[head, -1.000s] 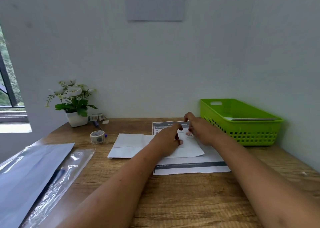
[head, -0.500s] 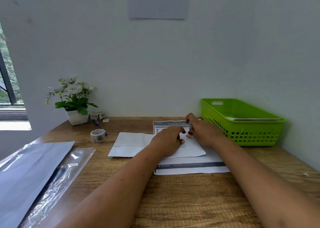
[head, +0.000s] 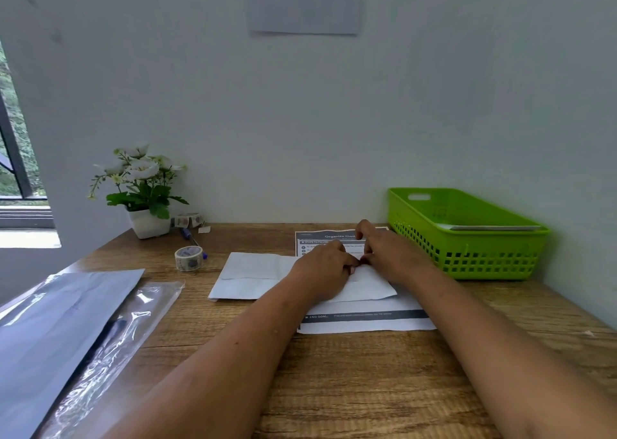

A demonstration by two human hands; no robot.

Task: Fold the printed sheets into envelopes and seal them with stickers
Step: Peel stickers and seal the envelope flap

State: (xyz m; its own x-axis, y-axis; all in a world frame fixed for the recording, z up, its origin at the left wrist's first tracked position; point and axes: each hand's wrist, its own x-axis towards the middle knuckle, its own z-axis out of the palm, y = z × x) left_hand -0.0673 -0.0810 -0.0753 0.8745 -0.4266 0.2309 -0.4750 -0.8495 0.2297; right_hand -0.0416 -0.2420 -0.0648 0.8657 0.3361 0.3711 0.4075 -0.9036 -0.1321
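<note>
Near left on the counter (head: 350, 388) lie clear plastic sleeves (head: 66, 338). Farther in, a printed sheet (head: 367, 323) lies flat under a folded white sheet (head: 253, 275). Both hands rest on the fold's right half. The left hand (head: 322, 268) and right hand (head: 390, 258) have curled fingers with tips meeting; whether they pinch anything I cannot tell. Beyond stand a tape roll (head: 188, 258) to the left and a green basket (head: 467, 261) to the right.

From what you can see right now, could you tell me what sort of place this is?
Probably a home or small-office desk corner: a brown wooden desktop against plain walls, a white-flowered plant in a white pot by the window, and a green perforated plastic basket.
</note>
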